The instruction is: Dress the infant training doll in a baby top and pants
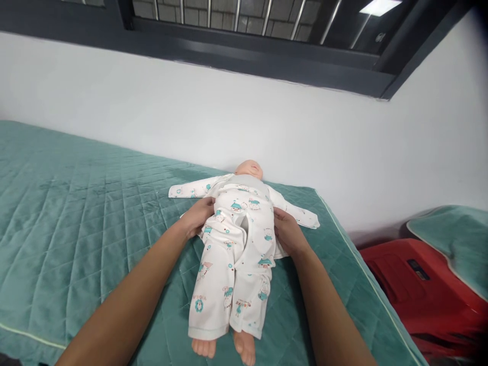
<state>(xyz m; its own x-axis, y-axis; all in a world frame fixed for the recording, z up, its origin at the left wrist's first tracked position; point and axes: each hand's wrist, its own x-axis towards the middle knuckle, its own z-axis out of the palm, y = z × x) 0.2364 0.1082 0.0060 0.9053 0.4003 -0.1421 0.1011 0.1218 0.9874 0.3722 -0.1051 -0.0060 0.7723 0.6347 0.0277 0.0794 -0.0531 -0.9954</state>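
A baby doll (249,169) lies on its back, head toward the wall and bare feet toward me. It wears white printed baby pants (224,244) with an opening at the crotch. The pants reach high up its belly. Beneath the doll, a matching white baby shirt (194,188) is spread with both sleeves stretched out sideways. My left hand (198,216) is closed at one side of the pants, near the waist. On the opposite side my right hand (287,229) pinches the pants' edge, its fingertips partly hidden by cloth.
A green quilted cover (95,218) lies under the doll, its piped edge running down the right. Beyond that edge stands a red plastic stool (412,284), partly covered by green fabric (453,234). Behind are a white wall (183,112) and a dark-framed barred window (244,46).
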